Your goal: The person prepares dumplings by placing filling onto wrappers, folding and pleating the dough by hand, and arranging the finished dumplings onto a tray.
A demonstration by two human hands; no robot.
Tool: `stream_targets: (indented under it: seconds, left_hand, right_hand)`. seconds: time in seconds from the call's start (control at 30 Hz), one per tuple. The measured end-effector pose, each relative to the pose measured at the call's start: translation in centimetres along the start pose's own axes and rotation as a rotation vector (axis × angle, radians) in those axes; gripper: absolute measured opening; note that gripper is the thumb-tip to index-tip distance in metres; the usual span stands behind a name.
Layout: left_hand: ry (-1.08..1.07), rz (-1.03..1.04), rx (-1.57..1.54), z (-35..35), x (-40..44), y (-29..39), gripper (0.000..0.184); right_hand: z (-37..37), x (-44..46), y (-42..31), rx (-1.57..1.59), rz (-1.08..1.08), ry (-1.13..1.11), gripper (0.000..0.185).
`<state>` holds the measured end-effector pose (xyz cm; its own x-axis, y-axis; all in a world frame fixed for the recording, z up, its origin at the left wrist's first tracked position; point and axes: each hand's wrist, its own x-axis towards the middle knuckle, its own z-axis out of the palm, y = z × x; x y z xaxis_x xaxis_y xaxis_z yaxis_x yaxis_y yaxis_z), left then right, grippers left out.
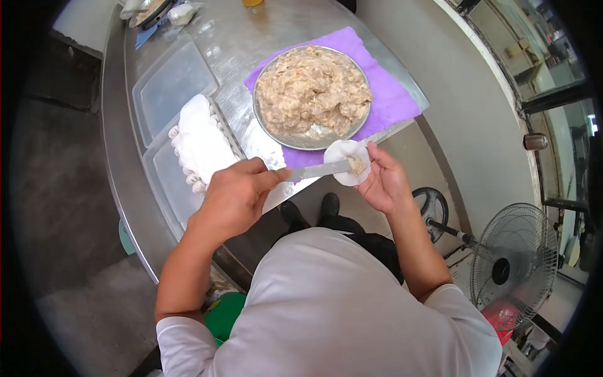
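My left hand (235,191) is closed around the end of a flat spatula (317,170), which points to the right. The blade's tip rests on a round white dumpling wrapper (340,152), where a small dab of filling (357,166) sits. The wrapper lies across the fingers of my right hand (384,179), its edge held by the thumb. Just beyond both hands is a round metal bowl (295,143) heaped with pale, chunky filling (314,91). Beside my left hand, a smooth white layer (202,135) has small rounded dough pieces (182,160) along its edges.
A purple cloth (389,94) lies under the bowl on the metal table (229,31). Translucent plastic trays or lids (173,88) are at the left. A plastic bag (182,14) lies at the far left corner. A standing fan (515,267) is to my right.
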<state>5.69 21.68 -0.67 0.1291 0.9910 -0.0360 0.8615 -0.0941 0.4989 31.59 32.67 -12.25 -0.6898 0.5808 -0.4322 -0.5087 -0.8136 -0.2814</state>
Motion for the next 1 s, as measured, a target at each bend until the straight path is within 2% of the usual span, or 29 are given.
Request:
stream_targets:
  seconds: [0.13,0.3,0.4,0.5,0.57,0.6,0.67,0.7,0.77,0.8,0.87,0.9,0.97,1.0]
  left_hand:
    - [0.04,0.023,0.084,-0.4,0.2,1.8,0.043]
    - [-0.004,-0.078,0.176,-0.1,1.0,0.7,0.04]
    - [-0.003,-0.189,0.225,4.0,2.6,-3.2,0.039]
    - [0.024,-0.24,0.364,6.0,4.4,-2.8,0.037]
    - [0.361,-0.146,-0.049,6.0,3.6,-0.8,0.037]
    - [0.362,-0.159,-0.044,6.9,3.5,-0.4,0.037]
    - [-0.009,-0.5,-1.52,8.6,3.6,0.0,0.036]
    - [0.031,-0.495,-1.644,8.2,3.5,0.4,0.032]
    - [0.063,-0.508,-1.703,7.5,2.5,-0.6,0.032]
    - [0.089,-0.523,-1.767,7.0,2.0,-0.9,0.032]
    - [0.123,-0.564,-1.797,5.7,0.8,-0.7,0.031]
    - [0.15,-0.6,-1.855,5.0,0.1,-0.4,0.031]
    - [0.195,-0.642,-1.916,4.4,-1.5,-0.3,0.031]
    - [0.187,-0.61,-1.923,4.2,-2.6,-0.4,0.035]
  right_hand:
    - [-0.1,0.1,0.9,-0.084,-0.036,0.025,0.044]
    - [-1.2,0.1,0.5,-0.192,-0.12,0.038,0.038]
    - [-1.3,0.2,0.2,-0.321,-0.166,0.038,0.038]
    - [1.7,-0.5,-0.3,-0.205,-0.149,0.07,0.039]
    - [3.1,-0.9,-0.4,-0.019,-0.024,-0.071,0.042]
    - [3.6,-0.7,-0.2,-0.018,-0.011,-0.075,0.042]
    - [4.5,-0.1,0.4,-0.141,-0.01,-0.085,0.043]
    - [5.0,0.2,1.0,-0.144,-0.001,-0.097,0.043]
    - [5.6,0.2,2.3,-0.558,-0.131,-0.095,0.05]
    - [5.7,-0.1,2.7,-0.567,-0.113,-0.104,0.05]
    - [5.8,-0.7,3.5,-0.777,-0.265,-0.313,0.055]
    - [5.8,-0.7,3.8,-0.776,-0.244,-0.329,0.055]
    - [5.6,-0.6,4.2,-1.321,-0.56,-0.369,0.059]
    - [5.7,-0.7,4.5,-1.317,-0.545,-0.383,0.059]
